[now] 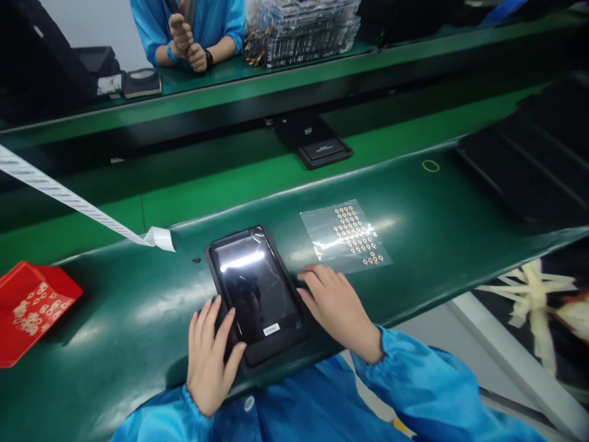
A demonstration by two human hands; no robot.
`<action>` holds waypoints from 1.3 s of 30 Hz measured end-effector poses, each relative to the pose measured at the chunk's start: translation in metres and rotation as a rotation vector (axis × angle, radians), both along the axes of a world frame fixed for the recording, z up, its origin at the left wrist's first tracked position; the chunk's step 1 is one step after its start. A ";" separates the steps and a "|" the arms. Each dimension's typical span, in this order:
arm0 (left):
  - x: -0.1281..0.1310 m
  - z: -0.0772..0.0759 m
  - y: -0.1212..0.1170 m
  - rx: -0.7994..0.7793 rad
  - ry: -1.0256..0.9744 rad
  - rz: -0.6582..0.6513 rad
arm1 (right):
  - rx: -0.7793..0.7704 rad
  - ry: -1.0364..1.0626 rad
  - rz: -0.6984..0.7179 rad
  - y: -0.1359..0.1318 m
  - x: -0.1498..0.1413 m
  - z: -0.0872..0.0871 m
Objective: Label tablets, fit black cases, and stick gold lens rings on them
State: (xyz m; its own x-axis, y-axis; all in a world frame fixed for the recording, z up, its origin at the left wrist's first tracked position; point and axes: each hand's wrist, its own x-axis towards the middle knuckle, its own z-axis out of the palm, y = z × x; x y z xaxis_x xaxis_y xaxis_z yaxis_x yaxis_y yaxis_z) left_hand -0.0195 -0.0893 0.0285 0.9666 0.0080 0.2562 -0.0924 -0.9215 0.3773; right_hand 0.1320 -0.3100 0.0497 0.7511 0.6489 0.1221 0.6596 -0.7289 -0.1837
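Note:
A dark tablet-like device (pixel 257 288) with a glossy screen and a small white label lies in a black tray (pixel 276 350) on the green work surface. Along the tray's left edge rests my left hand (pixel 209 356), its fingers spread and holding nothing. My right hand (pixel 338 307) is at the right edge, fingers bent, with a gap between thumb and index finger; nothing shows between them. Just beyond it lies a clear plastic sheet (pixel 322 230) bearing rows of small ring-shaped stickers. A small dark round piece (pixel 197 260) sits left of the device.
At left stands a red bin (pixel 59 282) with many small rings on it. A white paper strip (pixel 92 209) hangs down to the table edge. Another black device (pixel 317 144) lies on the green belt (pixel 221 190). Black trays (pixel 529 159) fill the right. A co-worker's hands (pixel 188 46) are opposite.

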 end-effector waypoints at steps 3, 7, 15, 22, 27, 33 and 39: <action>0.005 -0.007 0.006 -0.081 0.059 0.116 | 0.110 0.007 0.030 0.004 0.004 -0.008; 0.017 -0.013 -0.001 -0.057 0.071 0.208 | 0.141 -0.003 0.093 0.019 -0.010 -0.017; 0.049 -0.011 -0.006 -0.036 0.006 0.303 | 0.156 0.025 0.150 0.022 -0.020 -0.021; 0.051 0.002 -0.028 -0.724 -0.166 0.315 | 0.329 0.233 0.189 0.019 -0.024 -0.020; 0.067 0.043 -0.042 -0.863 0.045 -0.299 | 0.687 0.822 0.171 -0.012 0.023 -0.002; 0.089 0.018 0.061 0.015 -0.197 0.132 | 0.772 1.263 -0.268 -0.029 0.067 0.021; 0.092 -0.019 0.113 -0.010 -0.193 0.174 | 0.827 1.146 -0.175 0.014 0.020 -0.012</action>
